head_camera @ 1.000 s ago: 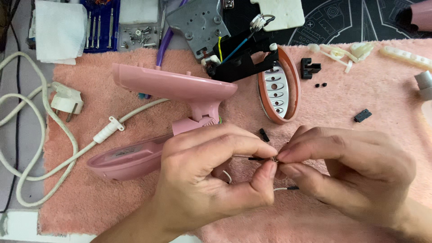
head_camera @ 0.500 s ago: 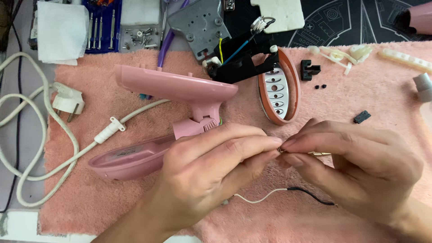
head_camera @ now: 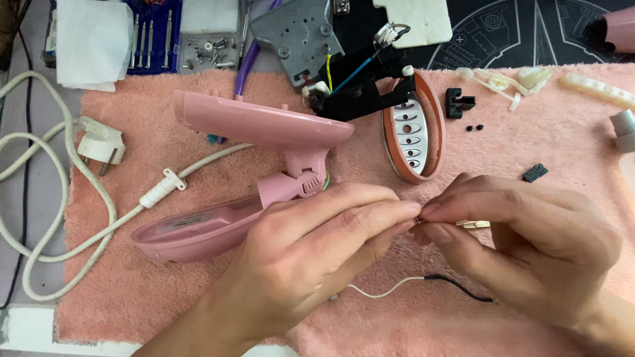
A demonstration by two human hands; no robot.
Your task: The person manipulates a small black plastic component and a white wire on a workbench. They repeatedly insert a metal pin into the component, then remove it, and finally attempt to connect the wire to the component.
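Wire (head_camera: 410, 284) now dangling lower, hands pinching brass terminal (head_camera: 471, 225)

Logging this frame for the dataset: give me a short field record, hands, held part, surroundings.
left hand: fingertips pinched against the right hand's, on a small metal connector
right hand: pinching the same connector
wire: thin, white then black, lying on the towel below the hands
surface: pink towel
nearby: pink iron housing, opened; white power cord with plug at left; oval soleplate; small black parts; screwdriver set at top
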